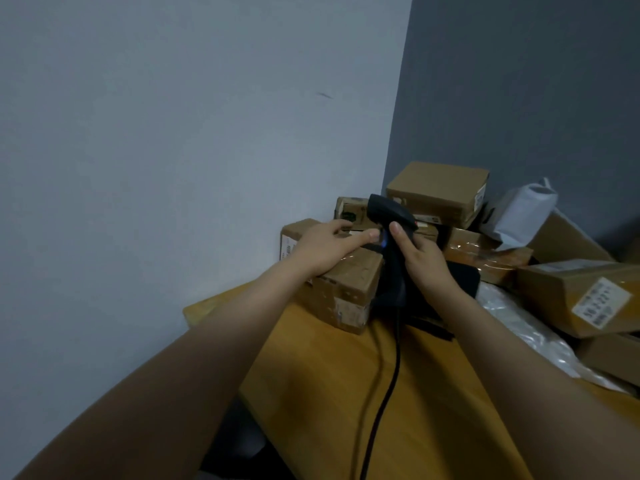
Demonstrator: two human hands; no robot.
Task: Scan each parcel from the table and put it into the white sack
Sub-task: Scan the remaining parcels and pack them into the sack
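Note:
A brown taped cardboard parcel (346,292) lies at the back left of the wooden table (433,410), close to the wall. My left hand (325,247) rests on top of it with the fingers stretched toward the scanner. My right hand (424,259) grips the handle of a black barcode scanner (389,216), which stands upright just right of that parcel, its head pointing left. The scanner's black cable (386,393) runs down across the table toward me. The white sack is out of view.
Several more cardboard parcels are piled in the corner (438,192) and along the right (581,296). A white plastic mailer (519,213) lies on the pile. A clear plastic bag (530,330) and a black flat thing (460,282) lie behind my right arm.

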